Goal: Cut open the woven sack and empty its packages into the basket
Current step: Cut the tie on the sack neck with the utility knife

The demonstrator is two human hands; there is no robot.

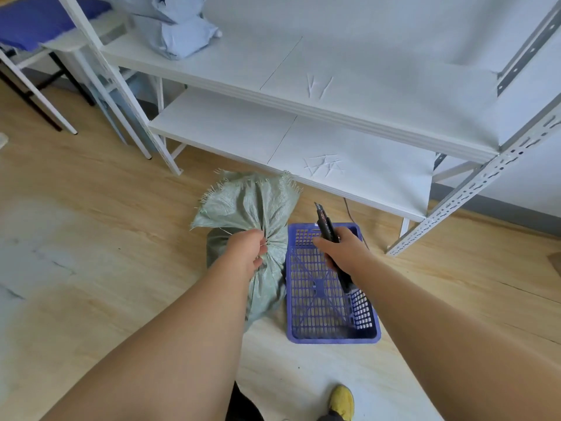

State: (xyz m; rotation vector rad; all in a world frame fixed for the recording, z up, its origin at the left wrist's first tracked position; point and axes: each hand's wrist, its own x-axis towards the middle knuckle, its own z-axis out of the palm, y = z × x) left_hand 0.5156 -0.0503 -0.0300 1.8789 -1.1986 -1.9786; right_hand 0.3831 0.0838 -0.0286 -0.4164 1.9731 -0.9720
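A grey-green woven sack (243, 205) stands on the wooden floor, its neck tied and its frayed top fanned out above the knot. My left hand (246, 253) grips the sack at the tied neck. My right hand (341, 253) holds a black utility knife (326, 221), with the blade end pointing up and away, just right of the sack's top. Under my right hand sits a blue perforated plastic basket (318, 302), touching the sack's right side. No packages show in the basket.
A white metal shelving unit (334, 113) stands right behind the sack and basket, with pale blue packages (182, 31) on its upper shelf. A white table leg (39, 95) stands at the far left. My yellow shoe (343, 402) is near the bottom edge.
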